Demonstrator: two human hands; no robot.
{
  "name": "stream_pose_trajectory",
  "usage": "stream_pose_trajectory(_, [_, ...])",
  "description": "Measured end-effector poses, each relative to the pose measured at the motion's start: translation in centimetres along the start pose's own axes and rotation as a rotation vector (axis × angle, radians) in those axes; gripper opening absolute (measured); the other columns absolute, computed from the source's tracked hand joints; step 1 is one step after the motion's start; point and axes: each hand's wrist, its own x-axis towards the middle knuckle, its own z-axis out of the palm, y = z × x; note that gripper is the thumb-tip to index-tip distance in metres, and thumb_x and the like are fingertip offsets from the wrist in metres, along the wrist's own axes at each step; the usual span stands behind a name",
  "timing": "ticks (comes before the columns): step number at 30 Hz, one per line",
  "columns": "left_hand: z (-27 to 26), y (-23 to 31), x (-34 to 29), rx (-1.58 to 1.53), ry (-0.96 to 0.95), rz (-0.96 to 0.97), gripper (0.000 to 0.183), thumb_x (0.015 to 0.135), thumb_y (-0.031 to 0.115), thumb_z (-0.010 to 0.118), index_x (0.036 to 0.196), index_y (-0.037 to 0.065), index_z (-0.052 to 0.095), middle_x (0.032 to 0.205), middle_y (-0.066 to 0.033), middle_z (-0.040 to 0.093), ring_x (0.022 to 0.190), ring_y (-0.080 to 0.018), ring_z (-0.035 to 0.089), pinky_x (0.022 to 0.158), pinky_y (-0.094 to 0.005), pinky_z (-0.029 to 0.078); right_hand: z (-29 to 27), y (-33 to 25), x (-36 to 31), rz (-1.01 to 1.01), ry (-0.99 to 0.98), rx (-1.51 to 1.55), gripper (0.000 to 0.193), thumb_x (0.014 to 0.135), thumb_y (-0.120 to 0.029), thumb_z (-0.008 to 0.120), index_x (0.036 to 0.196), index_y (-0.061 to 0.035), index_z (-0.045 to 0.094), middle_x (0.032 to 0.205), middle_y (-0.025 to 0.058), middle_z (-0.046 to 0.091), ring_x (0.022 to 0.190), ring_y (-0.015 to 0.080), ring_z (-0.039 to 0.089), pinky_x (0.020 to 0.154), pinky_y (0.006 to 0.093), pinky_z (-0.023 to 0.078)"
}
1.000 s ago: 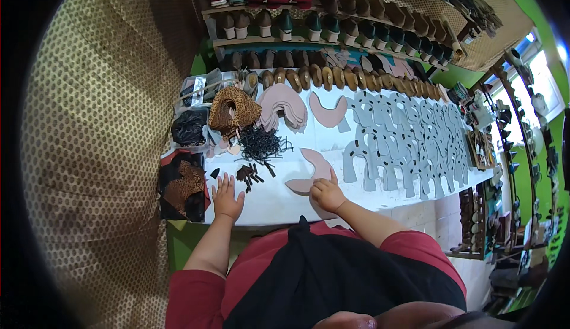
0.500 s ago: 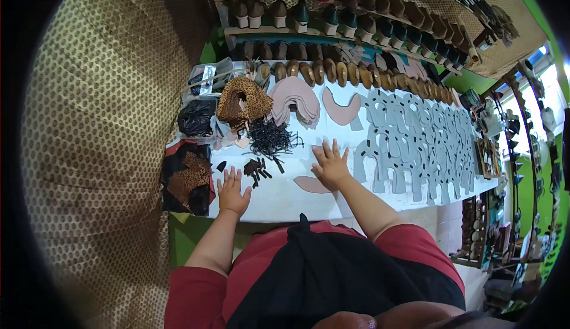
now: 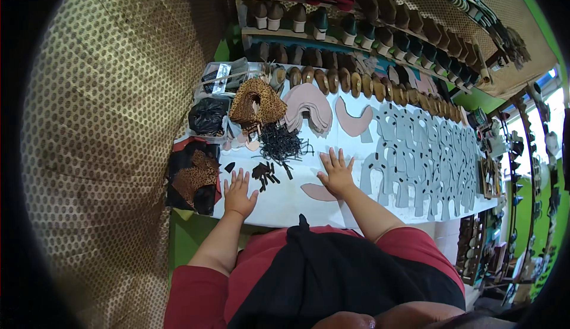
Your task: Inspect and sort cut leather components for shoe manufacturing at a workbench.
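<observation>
My left hand lies flat near the front edge of the white table, fingers spread, with nothing in it. Just beyond it are a small black piece and several short black strips. My right hand also rests flat and spread. Beside it lies a pink crescent-shaped piece, its right end partly hidden by the hand or wrist. Farther back are a tangled heap of thin black strips, a stack of pink curved pieces and a single pink U-shaped piece.
Rows of grey cut pieces with dark spots cover the table's right side. A stack of leopard-print pieces sits at the back left, near a black plastic bag. Shoe lasts line the back edge; shelves of shoes stand behind.
The view has tilted slightly, so the table and shelves sit a little farther right and lower. Both hands stay flat on the table in nearly the same places.
</observation>
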Motion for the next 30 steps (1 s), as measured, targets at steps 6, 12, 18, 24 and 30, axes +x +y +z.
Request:
stream_pose_trajectory(6, [0.0,0.0,0.0,-0.002,0.008,0.011,0.076,0.088,0.036,0.064,0.154,0.010,0.037,0.164,-0.0136,0.028,0.152,-0.0345,0.020,0.122,-0.0540,0.009,-0.6,-0.2,0.0,-0.003,-0.027,0.002,0.076,0.095,-0.060,0.046,0.159,-0.0222,0.027,0.167,0.0131,0.014,0.153,0.0426,0.007,0.111,0.0773,0.005])
stream_pose_trajectory(12, [0.0,-0.1,-0.3,0.003,0.024,0.013,0.075,0.087,0.037,0.064,0.152,0.010,0.039,0.164,-0.0138,0.028,0.152,-0.0348,0.020,0.122,-0.0543,0.010,-1.8,0.1,-0.8,-0.030,-0.009,0.003,0.076,0.095,-0.057,0.048,0.159,-0.0222,0.026,0.167,0.0092,0.016,0.154,0.0374,0.010,0.112,0.0766,0.001])
stream_pose_trajectory(18, [-0.4,0.3,-0.3,-0.005,0.018,0.011,0.074,0.088,0.037,0.064,0.152,0.009,0.039,0.163,-0.0141,0.028,0.152,-0.0343,0.020,0.122,-0.0542,0.010,-1.0,3.6,-5.8,-0.206,-0.079,-0.032,0.076,0.091,-0.053,0.057,0.157,-0.0237,0.032,0.164,0.0055,0.028,0.154,0.0309,0.014,0.112,0.0765,0.002])
stream_pose_trajectory(24, [-0.6,0.3,-0.4,-0.022,0.023,0.010,0.073,0.089,0.037,0.063,0.152,0.009,0.040,0.164,-0.0133,0.028,0.153,-0.0326,0.020,0.122,-0.0530,0.009,-1.4,8.3,-9.7,-0.381,-0.095,-0.112,0.073,0.089,-0.050,0.061,0.154,-0.0269,0.039,0.160,0.0026,0.037,0.153,0.0298,0.020,0.113,0.0750,0.002])
stream_pose_trajectory(30, [-0.2,0.0,-0.5,-0.019,0.033,0.014,0.074,0.089,0.037,0.063,0.153,0.009,0.039,0.164,-0.0126,0.027,0.153,-0.0315,0.019,0.123,-0.0523,0.009,-0.4,9.0,-9.5,-0.453,0.170,-0.129,0.041,0.091,-0.030,0.064,0.131,-0.0247,0.063,0.139,-0.0015,0.060,0.143,0.0279,0.042,0.116,0.0576,0.030])
